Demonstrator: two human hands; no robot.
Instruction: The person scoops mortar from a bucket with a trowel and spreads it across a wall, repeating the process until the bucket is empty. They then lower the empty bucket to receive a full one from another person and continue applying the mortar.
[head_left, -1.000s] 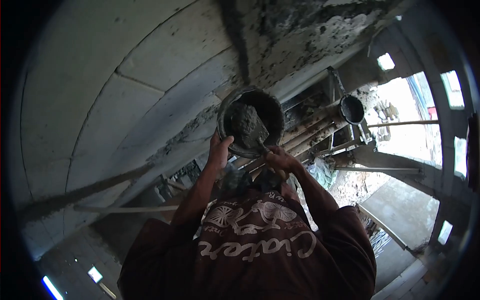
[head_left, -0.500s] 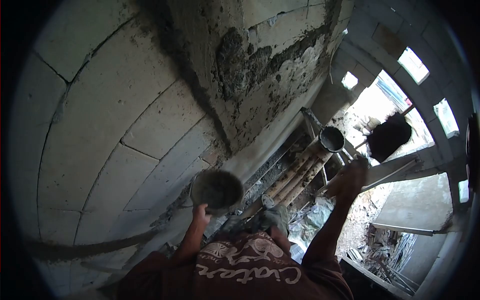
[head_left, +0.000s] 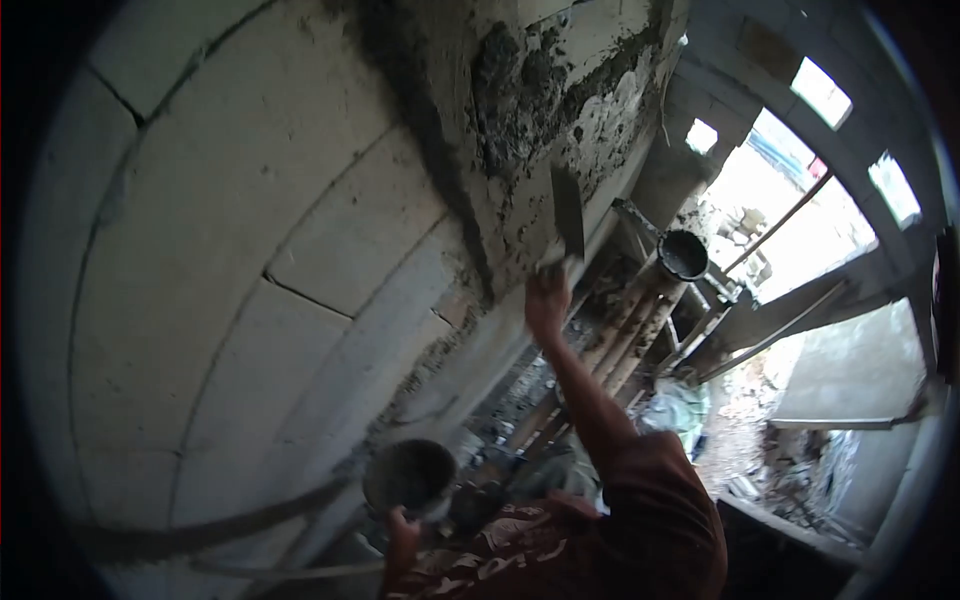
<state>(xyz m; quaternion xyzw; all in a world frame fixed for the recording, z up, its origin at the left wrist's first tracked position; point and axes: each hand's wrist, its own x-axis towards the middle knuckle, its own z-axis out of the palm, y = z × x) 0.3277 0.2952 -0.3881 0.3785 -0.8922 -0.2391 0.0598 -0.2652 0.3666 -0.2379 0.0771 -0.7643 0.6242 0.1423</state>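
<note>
My right hand point(head_left: 548, 292) is raised near the block wall, its fingers closed round the handle of a trowel point(head_left: 568, 212). The trowel's flat blade points up, close to the patch of wet mortar point(head_left: 515, 95) on the wall; whether it touches the wall I cannot tell. Low in the view, my left hand point(head_left: 402, 526) grips the rim of a round dark bucket point(head_left: 410, 478). The bucket's inside is too dark to make out.
The pale block wall point(head_left: 240, 250) fills the left side. A second bucket point(head_left: 683, 255) stands on wooden poles point(head_left: 630, 345) at the right. Beyond are a bright opening, a grey panel point(head_left: 850, 370) and rubble point(head_left: 800, 485) on the ground.
My right hand has swung from the right across to the wall, and the trowel now shows clearly. My left hand and its bucket sit lower in the view. The dark object at the opening is gone.
</note>
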